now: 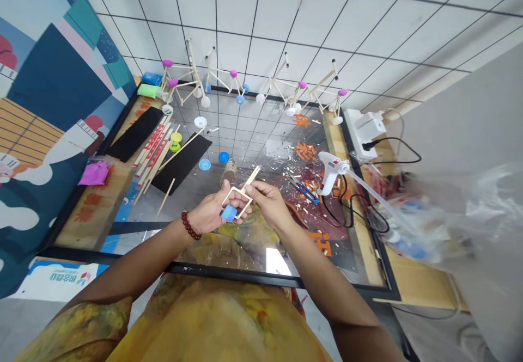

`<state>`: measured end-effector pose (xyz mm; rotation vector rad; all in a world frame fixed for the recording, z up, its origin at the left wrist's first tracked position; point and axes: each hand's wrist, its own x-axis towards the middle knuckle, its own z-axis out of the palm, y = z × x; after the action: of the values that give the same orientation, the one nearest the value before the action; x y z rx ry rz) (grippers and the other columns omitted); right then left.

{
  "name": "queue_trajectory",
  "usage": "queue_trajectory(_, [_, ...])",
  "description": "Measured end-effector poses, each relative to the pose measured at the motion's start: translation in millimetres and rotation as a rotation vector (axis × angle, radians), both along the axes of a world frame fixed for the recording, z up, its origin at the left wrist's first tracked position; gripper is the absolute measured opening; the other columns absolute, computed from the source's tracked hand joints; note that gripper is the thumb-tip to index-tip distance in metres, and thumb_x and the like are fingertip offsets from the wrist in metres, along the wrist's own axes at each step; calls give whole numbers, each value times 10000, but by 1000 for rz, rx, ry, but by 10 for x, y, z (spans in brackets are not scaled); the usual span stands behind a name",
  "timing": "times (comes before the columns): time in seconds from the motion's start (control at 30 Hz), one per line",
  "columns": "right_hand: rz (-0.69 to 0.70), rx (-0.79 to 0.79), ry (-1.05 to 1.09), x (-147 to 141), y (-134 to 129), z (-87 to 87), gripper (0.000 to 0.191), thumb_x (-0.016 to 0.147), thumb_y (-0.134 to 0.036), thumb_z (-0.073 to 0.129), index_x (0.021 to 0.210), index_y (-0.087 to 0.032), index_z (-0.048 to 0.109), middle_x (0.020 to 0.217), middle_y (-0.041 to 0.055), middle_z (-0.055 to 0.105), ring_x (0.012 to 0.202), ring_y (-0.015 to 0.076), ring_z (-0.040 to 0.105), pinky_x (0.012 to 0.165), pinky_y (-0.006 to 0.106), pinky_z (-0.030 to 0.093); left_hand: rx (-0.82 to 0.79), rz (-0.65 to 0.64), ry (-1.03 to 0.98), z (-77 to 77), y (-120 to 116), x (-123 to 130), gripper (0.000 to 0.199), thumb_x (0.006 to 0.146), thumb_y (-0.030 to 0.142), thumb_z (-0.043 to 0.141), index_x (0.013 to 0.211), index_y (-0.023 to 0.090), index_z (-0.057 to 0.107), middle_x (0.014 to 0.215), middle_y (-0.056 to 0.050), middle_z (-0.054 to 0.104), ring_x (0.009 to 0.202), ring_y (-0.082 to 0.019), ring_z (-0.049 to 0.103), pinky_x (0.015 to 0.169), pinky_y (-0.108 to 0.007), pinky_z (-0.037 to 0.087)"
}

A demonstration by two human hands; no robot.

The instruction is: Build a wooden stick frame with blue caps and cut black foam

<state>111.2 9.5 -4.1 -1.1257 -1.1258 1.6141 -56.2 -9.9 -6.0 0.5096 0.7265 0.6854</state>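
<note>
Over the front middle of the glass-topped table, both hands hold one small frame of wooden sticks (pixel 247 194). My left hand (pixel 210 209), with a beaded bracelet at its wrist, grips the frame's left side, palm partly up. A blue piece (pixel 229 213) sits at the frame's lower left, against the left fingers. My right hand (pixel 267 201) pinches the frame on its right side, near where the sticks join. Just beyond the left thumb is a clear round container (pixel 229 172). Two blue caps (pixel 205 164) lie farther up the table.
Several stick models with pink and white parts (pixel 233 74) line the back edge. Loose sticks (pixel 153 147) and black sheets (pixel 183 160) lie left. Blue cutters (pixel 304 189), a white glue gun (pixel 330 172), cords and scraps are at right.
</note>
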Motion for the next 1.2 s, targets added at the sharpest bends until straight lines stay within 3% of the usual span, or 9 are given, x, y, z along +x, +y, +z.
queue_trajectory(0.13, [-10, -3, 43, 30, 22, -7, 313, 760, -487, 700, 892, -205, 737, 619, -32, 527, 545, 97, 405, 524, 236, 336, 0, -30, 11, 23, -10, -6, 663, 875, 670, 359, 1001, 100, 673, 920, -168, 698, 736, -201, 668, 636, -306, 536])
queue_trajectory(0.23, [-28, -14, 38, 44, 43, 5, 310, 742, -498, 712, 803, -194, 707, 580, -41, 484, 532, 96, 389, 513, 235, 320, -19, -73, -21, 24, -6, -24, 663, 882, 666, 344, 1037, 112, 673, 974, -180, 699, 733, -212, 673, 621, -319, 532])
queue_trajectory(0.4, [-7, 51, -20, 55, 65, 34, 340, 726, -514, 718, 698, -179, 662, 572, -41, 499, 531, 92, 392, 523, 242, 319, -62, -135, -28, 9, -7, -43, 627, 896, 626, 383, 1000, 92, 695, 951, -199, 708, 732, -209, 667, 587, -282, 502])
queue_trajectory(0.57, [8, 116, -108, 100, 78, 27, 348, 725, -482, 729, 616, -164, 636, 564, -40, 516, 547, 93, 425, 560, 251, 331, -21, -114, 2, 17, -24, -29, 636, 898, 627, 374, 989, 91, 703, 929, -190, 702, 727, -195, 647, 574, -264, 491])
queue_trajectory(1.03, [75, 141, -155, 118, 89, 54, 362, 732, -491, 718, 599, -166, 634, 562, -28, 553, 539, 105, 463, 555, 256, 362, 21, -106, 18, -10, -61, -3, 630, 884, 634, 413, 998, 86, 702, 914, -183, 696, 714, -192, 636, 577, -273, 485])
queue_trajectory(1.1, [54, 163, -148, 113, 77, 68, 330, 750, -485, 705, 647, -175, 659, 616, -14, 592, 586, 124, 506, 594, 267, 398, 46, -72, 0, 9, -42, 0, 612, 884, 622, 430, 995, 87, 704, 919, -179, 697, 720, -195, 642, 587, -279, 492])
queue_trajectory(1.2, [-2, 227, -97, 95, 39, 84, 308, 789, -490, 670, 927, -216, 701, 825, 14, 663, 755, 164, 583, 720, 296, 459, 101, 69, -63, 75, 31, -29, 568, 890, 590, 458, 1054, 101, 695, 966, -160, 694, 858, -229, 665, 736, -336, 530])
